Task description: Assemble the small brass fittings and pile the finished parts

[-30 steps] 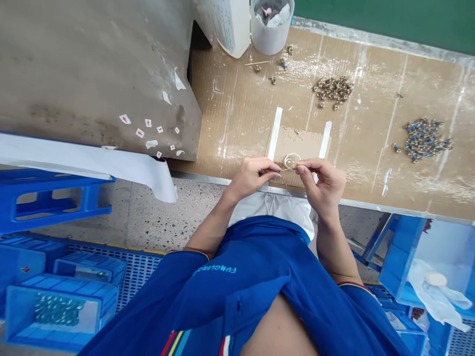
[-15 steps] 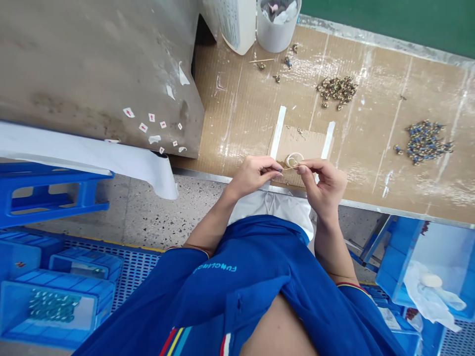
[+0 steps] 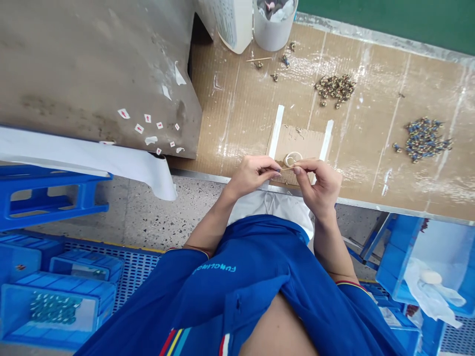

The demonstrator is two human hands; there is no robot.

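Note:
My left hand (image 3: 252,177) pinches a tiny part between thumb and fingertips; a bit of dark blue shows, the rest is hidden. My right hand (image 3: 319,185) is closed on a thin wooden toothpick (image 3: 287,169), whose tip reaches the part at my left fingertips. Just beyond the fingers lies a small round whitish ring or shallow dish (image 3: 287,157), partly covered by my right hand. It sits on a cardboard pad (image 3: 304,141) edged by two white tape strips. Dark crumbs lie on the pad.
A pile of small brass-coloured parts (image 3: 336,89) and a pile of blue-and-brass parts (image 3: 425,140) lie on the cardboard-covered bench. Another toothpick (image 3: 259,60) lies near a white bottle (image 3: 235,29) and a waste cup (image 3: 272,35). A metal housing (image 3: 92,74) stands left; blue bins (image 3: 55,316) sit below.
My right hand has shifted slightly left with the toothpick, toward my left hand. My left hand stays almost in place. The whole view has moved a little.

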